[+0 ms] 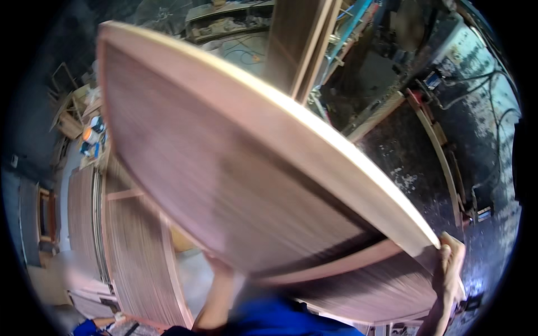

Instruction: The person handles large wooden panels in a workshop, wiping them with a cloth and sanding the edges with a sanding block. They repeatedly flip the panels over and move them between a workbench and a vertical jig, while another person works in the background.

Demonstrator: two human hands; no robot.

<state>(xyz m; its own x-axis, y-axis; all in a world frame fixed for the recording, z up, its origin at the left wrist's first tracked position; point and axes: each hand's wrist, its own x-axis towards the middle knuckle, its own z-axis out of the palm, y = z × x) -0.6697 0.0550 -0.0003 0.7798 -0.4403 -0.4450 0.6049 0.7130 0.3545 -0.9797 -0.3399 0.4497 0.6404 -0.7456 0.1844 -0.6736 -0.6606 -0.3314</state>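
A large pinkish-brown wooden panel (pixel 224 168) with a raised frame and pale long edge spans the view, tilted diagonally above the blue clothing on my body. My left hand (pixel 219 264) grips its lower left edge, with the fingertips hidden behind the panel and somewhat blurred. My right hand (pixel 451 255) is wrapped round the panel's right end, near the lower right corner of the view. A crossbar (pixel 330 263) divides the panel's face near that end.
More wooden panels (pixel 134 246) stand at lower left, where another person's hand (pixel 117 318) shows. Cluttered timber and containers (pixel 89 134) lie at left. Upright boards (pixel 288 39) stand at the back. A dark, worn surface with hoses (pixel 476 140) and a wooden rail (pixel 440 151) occupy the right.
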